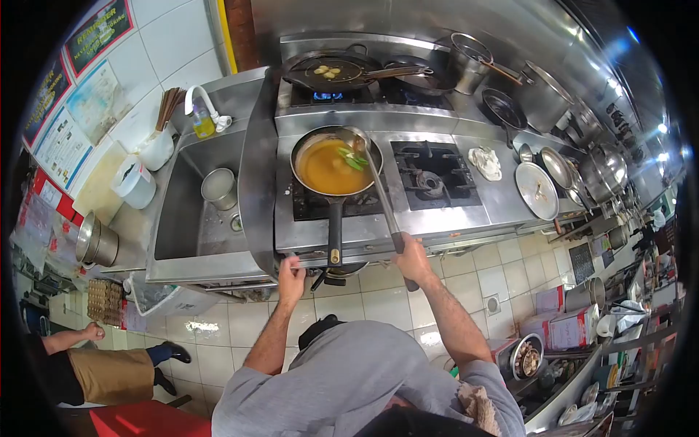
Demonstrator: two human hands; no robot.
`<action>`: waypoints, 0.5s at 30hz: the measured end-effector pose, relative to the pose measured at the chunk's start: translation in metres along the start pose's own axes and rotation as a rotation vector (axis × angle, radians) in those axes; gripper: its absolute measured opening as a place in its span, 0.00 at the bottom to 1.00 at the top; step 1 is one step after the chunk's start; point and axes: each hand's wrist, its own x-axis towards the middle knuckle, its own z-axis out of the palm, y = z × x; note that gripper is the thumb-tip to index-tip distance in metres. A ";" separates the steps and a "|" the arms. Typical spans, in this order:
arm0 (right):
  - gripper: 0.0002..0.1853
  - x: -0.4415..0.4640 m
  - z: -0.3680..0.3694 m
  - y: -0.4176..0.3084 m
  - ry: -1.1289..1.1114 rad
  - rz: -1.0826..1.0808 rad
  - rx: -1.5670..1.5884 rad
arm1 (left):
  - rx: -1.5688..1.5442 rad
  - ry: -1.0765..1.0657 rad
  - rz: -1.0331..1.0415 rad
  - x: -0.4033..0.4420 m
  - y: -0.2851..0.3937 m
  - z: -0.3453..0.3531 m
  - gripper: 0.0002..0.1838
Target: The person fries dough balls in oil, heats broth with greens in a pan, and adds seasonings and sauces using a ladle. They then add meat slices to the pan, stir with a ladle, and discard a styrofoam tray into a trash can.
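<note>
Frying pan sits on steel stove near sink.

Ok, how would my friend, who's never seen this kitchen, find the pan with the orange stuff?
Find the steel stove beside the sink. On its front left burner sits a pan with a black handle. The dark pan behind holds yellow pieces; this one holds orange liquid with green bits.

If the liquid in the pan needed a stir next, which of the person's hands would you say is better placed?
Probably the right hand: it grips the ladle, whose head is at the pan. The left hand is by the stove's front edge, with no utensil visible.
</note>
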 end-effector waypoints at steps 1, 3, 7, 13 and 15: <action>0.18 0.002 0.003 -0.006 -0.005 -0.005 0.002 | 0.044 -0.113 -0.104 -0.006 -0.055 0.003 0.12; 0.17 0.005 0.007 -0.022 -0.182 0.241 0.636 | 0.170 -0.379 -0.293 -0.026 -0.146 -0.002 0.07; 0.17 -0.001 0.000 -0.056 -0.383 0.464 1.355 | 0.720 -0.891 -0.345 -0.075 -0.242 -0.038 0.16; 0.16 0.006 0.000 -0.050 -0.501 0.501 1.572 | 0.738 -1.112 -0.383 -0.090 -0.251 -0.047 0.10; 0.16 -0.009 -0.004 -0.083 -0.437 0.517 1.339 | 0.547 -0.873 -0.280 -0.091 -0.259 -0.037 0.11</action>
